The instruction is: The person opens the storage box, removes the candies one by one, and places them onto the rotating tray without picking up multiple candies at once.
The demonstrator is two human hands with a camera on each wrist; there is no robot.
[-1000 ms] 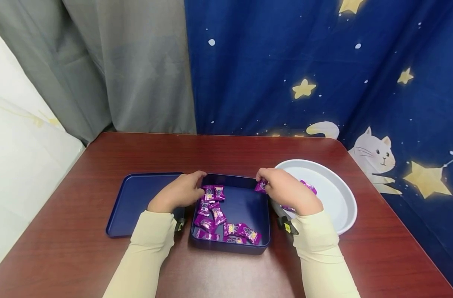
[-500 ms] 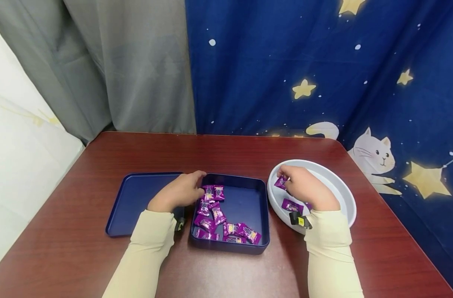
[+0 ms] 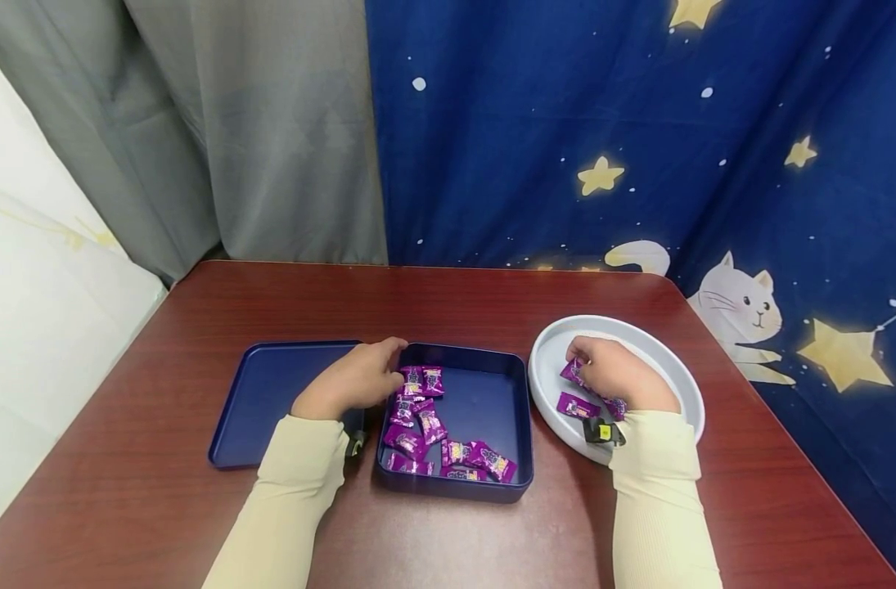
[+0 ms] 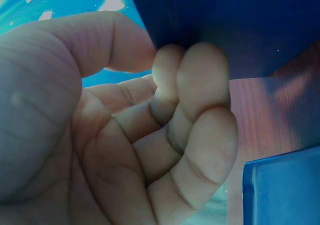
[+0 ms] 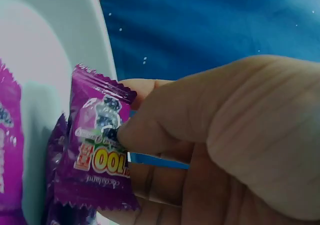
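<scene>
My left hand (image 3: pixel 355 380) holds the left wall of the dark blue box (image 3: pixel 492 409) at its far left corner. In the left wrist view, the thumb and curled fingertips meet at the box's wall (image 4: pixel 240 35). Several purple wrapped candies (image 3: pixel 431 421) lie along the box's left and near sides. Over the white round plate (image 3: pixel 664 368), my right hand (image 3: pixel 620 372) pinches a purple wrapped candy (image 5: pixel 100 140) between thumb and fingers. Another wrapped candy (image 3: pixel 578 406) lies on the plate just below this hand, and one more (image 3: pixel 615 407) is partly hidden by the wrist.
A flat dark blue lid (image 3: pixel 271 393) lies left of the box, partly under my left forearm. The reddish-brown wooden table (image 3: pixel 448 303) carries everything. Behind it hang a grey curtain (image 3: pixel 293 131) and a blue star-patterned curtain (image 3: pixel 506 139).
My right hand has moved right, from the box's right rim to over the plate, with the wrapped candy in its fingers. The left hand and the box have stayed in place.
</scene>
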